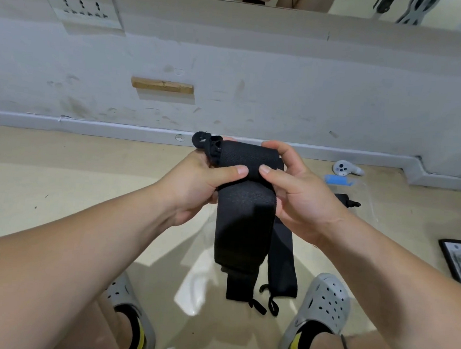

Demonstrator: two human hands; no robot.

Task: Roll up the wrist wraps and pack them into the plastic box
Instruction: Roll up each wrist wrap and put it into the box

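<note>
The wrap (245,215) hangs between the left hand (202,183) and right hand (301,195), above the floor (62,177) between two shoes (321,304). A second wrap (283,264) lies just right of it. A controller (344,168) sits farther right, near the wall (256,81).

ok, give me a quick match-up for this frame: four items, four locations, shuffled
Items:
1. part-rolled wrist wrap
2. unrolled wrist wrap
3. white controller
4. wooden block

Locations:
A. on the wall
B. gripped by left hand and right hand
C. floor, by the skirting board
D. floor, beside the right shoe

Pairs: 1-B, 2-D, 3-C, 4-A
</note>
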